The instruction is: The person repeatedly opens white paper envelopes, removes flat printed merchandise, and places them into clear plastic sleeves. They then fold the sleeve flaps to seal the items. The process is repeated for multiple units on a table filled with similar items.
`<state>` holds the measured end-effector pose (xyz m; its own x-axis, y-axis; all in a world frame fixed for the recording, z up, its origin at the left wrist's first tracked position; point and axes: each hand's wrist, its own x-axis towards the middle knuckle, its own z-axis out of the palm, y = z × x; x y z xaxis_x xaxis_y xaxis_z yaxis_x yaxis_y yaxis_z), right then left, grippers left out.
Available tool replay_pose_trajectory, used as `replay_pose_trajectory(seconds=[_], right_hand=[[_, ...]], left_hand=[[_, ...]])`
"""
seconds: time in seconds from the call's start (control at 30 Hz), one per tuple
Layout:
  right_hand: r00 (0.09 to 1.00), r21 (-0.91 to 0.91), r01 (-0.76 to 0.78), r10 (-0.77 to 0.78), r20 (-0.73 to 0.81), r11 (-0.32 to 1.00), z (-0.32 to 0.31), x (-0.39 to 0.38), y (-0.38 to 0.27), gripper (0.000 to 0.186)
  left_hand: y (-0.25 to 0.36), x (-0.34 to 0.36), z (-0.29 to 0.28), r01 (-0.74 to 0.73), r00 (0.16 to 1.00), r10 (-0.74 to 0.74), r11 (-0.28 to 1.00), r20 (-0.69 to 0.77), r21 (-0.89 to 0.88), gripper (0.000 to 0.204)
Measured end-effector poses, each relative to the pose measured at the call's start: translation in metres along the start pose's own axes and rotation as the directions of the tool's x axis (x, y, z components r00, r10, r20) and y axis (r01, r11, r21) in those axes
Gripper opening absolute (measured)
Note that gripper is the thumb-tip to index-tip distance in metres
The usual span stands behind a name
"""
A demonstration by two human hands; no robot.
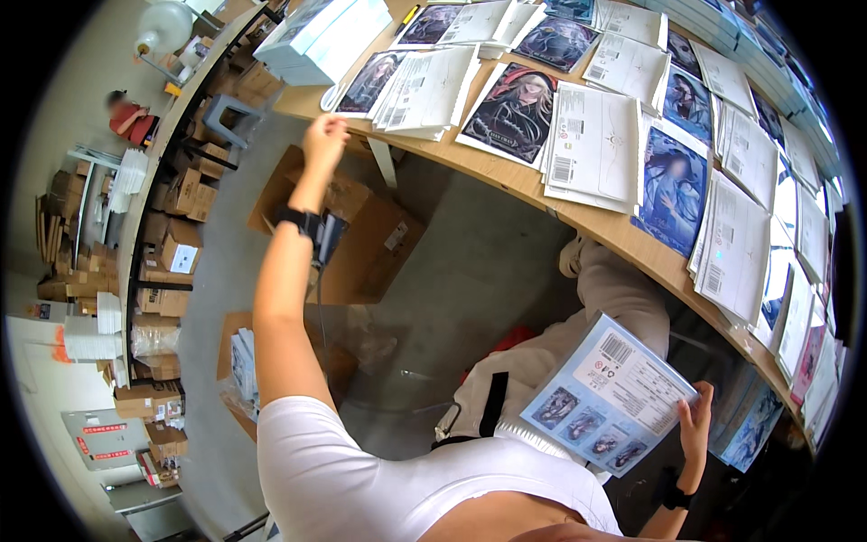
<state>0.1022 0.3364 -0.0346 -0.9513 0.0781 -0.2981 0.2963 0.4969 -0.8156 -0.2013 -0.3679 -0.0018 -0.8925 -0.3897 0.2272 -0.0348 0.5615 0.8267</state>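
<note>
My left hand [323, 137] is stretched out to the near edge of the long wooden table [506, 176], its fingers curled beside a stack of white printed sheets [424, 90] and a dark illustrated card [370, 81]; whether it grips anything is not clear. A black band sits on that wrist. My right hand [696, 423] holds a flat light-blue package [610, 393] with small pictures and a printed label, low by my right hip.
The table carries rows of illustrated cards [515, 113] and white sheet stacks [596, 144]. An open cardboard box [361, 230] stands on the floor under my left arm. Cartons are stacked along the left shelves [172, 244]. Another person [131, 117] is far off at left.
</note>
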Motion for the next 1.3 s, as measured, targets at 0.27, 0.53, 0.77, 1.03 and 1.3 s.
replay_pose_trajectory(seconds=[0.27,0.53,0.77,1.03,1.3], right_hand=[[0.998,0.007,-0.042,0.042,0.056,0.999,0.008,0.025,-0.017,0.033],[0.995,0.004,-0.097,0.097,0.025,0.995,0.011,0.031,-0.026,0.031],[0.994,-0.03,-0.108,0.109,0.024,0.994,0.016,0.041,-0.029,0.031],[0.987,0.099,-0.162,0.161,0.013,0.982,0.018,0.04,-0.027,0.038],[0.993,-0.079,-0.101,0.106,0.059,0.992,0.014,0.053,-0.043,0.044]], left_hand=[[-0.103,0.134,-0.038,0.264,0.926,-0.22,0.958,-0.308,0.109,0.029],[-0.058,0.128,-0.002,0.208,0.978,-0.099,0.563,-0.184,0.8,0.046],[-0.085,0.145,-0.021,0.083,0.995,0.001,0.492,-0.096,0.867,0.037],[-0.098,0.154,-0.011,0.256,0.923,-0.268,0.963,0.275,0.081,0.033],[-0.141,0.167,-0.053,0.385,0.923,-0.38,0.902,0.061,-0.197,0.035]])
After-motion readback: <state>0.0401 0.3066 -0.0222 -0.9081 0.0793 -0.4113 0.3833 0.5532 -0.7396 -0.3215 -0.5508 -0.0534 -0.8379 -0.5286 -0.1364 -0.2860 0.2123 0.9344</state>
